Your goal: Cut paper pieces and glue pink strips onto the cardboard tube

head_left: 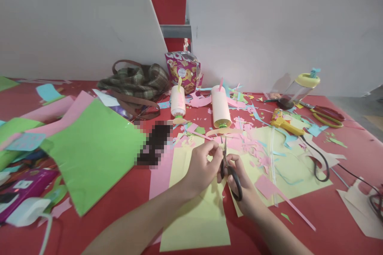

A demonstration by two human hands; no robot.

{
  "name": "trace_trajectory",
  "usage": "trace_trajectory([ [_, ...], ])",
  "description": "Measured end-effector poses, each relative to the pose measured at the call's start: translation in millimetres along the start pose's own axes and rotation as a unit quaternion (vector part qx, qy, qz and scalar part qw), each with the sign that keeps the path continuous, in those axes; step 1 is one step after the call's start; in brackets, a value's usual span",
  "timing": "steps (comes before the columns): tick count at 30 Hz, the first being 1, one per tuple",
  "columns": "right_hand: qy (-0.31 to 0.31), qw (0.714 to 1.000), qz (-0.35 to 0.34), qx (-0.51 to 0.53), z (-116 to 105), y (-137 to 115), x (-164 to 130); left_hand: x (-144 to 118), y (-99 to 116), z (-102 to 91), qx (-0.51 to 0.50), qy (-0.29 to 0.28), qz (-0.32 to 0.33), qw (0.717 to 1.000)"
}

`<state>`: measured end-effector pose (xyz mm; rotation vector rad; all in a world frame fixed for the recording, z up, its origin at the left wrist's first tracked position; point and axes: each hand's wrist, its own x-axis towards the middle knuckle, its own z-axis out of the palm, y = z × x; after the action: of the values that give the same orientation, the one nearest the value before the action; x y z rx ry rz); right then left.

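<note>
Over the pale yellow paper sheets (194, 223), my right hand (243, 189) grips a pair of black-handled scissors (225, 156), whose slightly parted blades point away from me. Beside the blades, my left hand (202, 167) has its thumb and fingers pinched together; what they hold, if anything, is too small to make out. Beyond my hands, a larger white cylinder (220, 105) and a smaller white cylinder (178, 101) lean on the red table, each with a green part at its near end. Pink paper scraps (257, 149) lie around the blades.
A yellow glue gun (287, 125) with a black cord rests at right, near red-and-green-handled scissors (327, 113) and a clear jar (302, 87). A green sheet (98, 151) covers the left. Behind are a plaid bag (140, 79) and a purple snack bag (182, 71).
</note>
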<state>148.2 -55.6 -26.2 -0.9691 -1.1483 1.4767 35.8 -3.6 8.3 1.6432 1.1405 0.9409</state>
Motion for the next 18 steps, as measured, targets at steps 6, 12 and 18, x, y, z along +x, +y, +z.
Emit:
trace_trajectory([
  [6, -0.002, 1.0, -0.015, 0.003, -1.1, 0.7, -1.2, -2.2, 2.1, -0.2, -0.043, -0.028, -0.024, 0.998],
  [12, 0.001, 1.0, -0.012, 0.002, -0.4, -0.1, -0.8, -2.9, 1.2, 1.9, -0.052, -0.014, -0.029, 0.998],
  [18, 0.007, 1.0, -0.009, 0.002, -0.4, 2.5, -0.6, -3.5, -0.5, 2.5, -0.05, -0.016, -0.025, 0.998],
])
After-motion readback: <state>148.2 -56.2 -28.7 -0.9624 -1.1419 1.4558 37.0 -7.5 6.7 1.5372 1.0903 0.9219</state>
